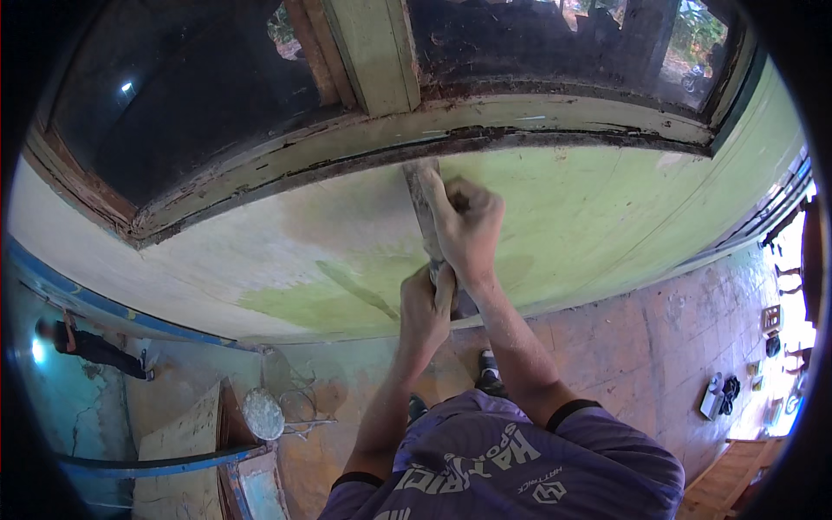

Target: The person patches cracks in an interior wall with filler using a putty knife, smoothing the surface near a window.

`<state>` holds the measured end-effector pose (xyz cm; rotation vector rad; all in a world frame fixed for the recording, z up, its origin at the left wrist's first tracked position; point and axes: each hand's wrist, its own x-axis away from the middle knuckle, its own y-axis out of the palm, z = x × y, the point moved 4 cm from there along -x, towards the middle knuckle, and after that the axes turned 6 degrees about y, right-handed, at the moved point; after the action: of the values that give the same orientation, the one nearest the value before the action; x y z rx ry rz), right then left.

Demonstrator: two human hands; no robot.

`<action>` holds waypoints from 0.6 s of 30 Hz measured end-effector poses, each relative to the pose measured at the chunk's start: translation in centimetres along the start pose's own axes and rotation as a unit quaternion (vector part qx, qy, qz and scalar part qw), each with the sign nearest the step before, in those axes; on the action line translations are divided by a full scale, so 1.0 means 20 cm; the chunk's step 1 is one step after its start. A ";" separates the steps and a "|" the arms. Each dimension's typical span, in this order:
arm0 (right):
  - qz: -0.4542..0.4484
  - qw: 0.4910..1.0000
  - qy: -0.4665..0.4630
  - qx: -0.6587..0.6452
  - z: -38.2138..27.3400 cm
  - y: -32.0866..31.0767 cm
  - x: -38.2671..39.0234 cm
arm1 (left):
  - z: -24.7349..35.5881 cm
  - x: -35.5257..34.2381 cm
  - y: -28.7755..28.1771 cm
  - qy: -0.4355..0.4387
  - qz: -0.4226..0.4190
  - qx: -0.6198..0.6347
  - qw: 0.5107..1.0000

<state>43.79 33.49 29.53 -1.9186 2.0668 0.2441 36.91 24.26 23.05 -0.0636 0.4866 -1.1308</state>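
My right hand [468,225] is closed on the upper part of a long, narrow grey-brown tool [419,201], held upright flat against the wall just below the window frame [537,126]; its exact kind is unclear. My left hand [425,312] grips the same tool lower down, thumb along it, near the lower edge of the wall panel. The wall [589,217] is pale green, with a whitish area [217,269] on the left and a darker streak running diagonally beside my hands. The window panes above are dark and partly broken.
A person [95,347] in dark clothes works at the far-left wall. Below lie a pale round bucket [263,414], boards [182,433] and a blue-edged ledge [165,464]. On the tiled floor [607,347] at right are a small pile of items [719,394] and wooden furniture [728,485].
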 end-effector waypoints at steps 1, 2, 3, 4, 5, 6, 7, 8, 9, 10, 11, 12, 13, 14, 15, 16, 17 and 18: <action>0.001 0.999 -0.002 -0.054 -0.05 0.00 -0.03 | 0.04 -0.04 -0.01 -0.016 -0.008 0.019 1.000; 0.002 0.994 -0.004 -0.108 -0.08 -0.01 -0.05 | 0.06 -0.06 -0.02 -0.032 -0.017 0.039 0.999; 0.011 0.996 0.008 -0.084 0.01 -0.01 -0.03 | 0.01 -0.05 0.00 -0.027 -0.013 0.026 0.999; 0.012 0.996 0.004 -0.087 0.09 0.00 0.01 | -0.08 -0.01 0.03 -0.022 -0.012 0.025 0.999; -0.001 0.996 0.021 -0.082 0.19 0.02 0.07 | -0.22 0.07 0.06 -0.027 -0.009 0.009 1.000; -0.007 0.997 0.038 -0.071 0.31 0.01 0.12 | -0.34 0.15 0.11 -0.031 -0.012 -0.003 0.999; -0.008 0.995 0.070 -0.070 0.50 0.00 0.20 | -0.50 0.23 0.18 -0.056 -0.025 0.005 0.998; -0.009 0.992 0.102 -0.067 0.65 -0.02 0.24 | -0.59 0.29 0.23 -0.082 -0.039 0.014 0.996; -0.007 0.992 0.105 -0.066 0.71 -0.03 0.26 | -0.59 0.31 0.26 -0.085 -0.041 0.014 0.995; 0.010 0.991 0.100 -0.088 0.70 -0.03 0.26 | -0.56 0.30 0.26 -0.090 -0.047 0.020 0.995; 0.028 0.989 0.094 -0.111 0.69 -0.05 0.25 | -0.54 0.29 0.27 -0.096 -0.052 0.026 0.994; 0.038 0.995 0.054 -0.069 0.68 -0.05 0.20 | -0.51 0.26 0.26 -0.096 -0.054 0.025 0.994; 0.043 0.999 0.018 -0.027 0.53 -0.06 0.14 | -0.39 0.19 0.21 -0.056 -0.031 0.008 0.998; 0.034 0.998 0.022 -0.043 0.35 -0.07 0.08 | -0.26 0.12 0.16 -0.016 -0.008 -0.010 1.000; 0.026 0.998 0.026 -0.057 0.20 -0.08 0.03 | -0.15 0.05 0.12 -0.022 -0.008 -0.009 1.000; 0.027 0.998 0.028 -0.054 0.13 -0.10 -0.03 | -0.01 -0.03 0.10 -0.007 -0.021 0.005 1.000; 0.023 0.994 0.025 -0.104 0.08 -0.10 -0.08 | 0.06 -0.07 0.09 0.007 -0.032 0.018 0.999; 0.020 0.988 0.022 -0.154 0.05 -0.11 -0.11 | 0.05 -0.07 0.10 0.003 -0.032 0.018 0.999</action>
<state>46.17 35.62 29.58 -2.0722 2.2046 0.5648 38.56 26.18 23.73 -0.0440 0.4718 -1.2026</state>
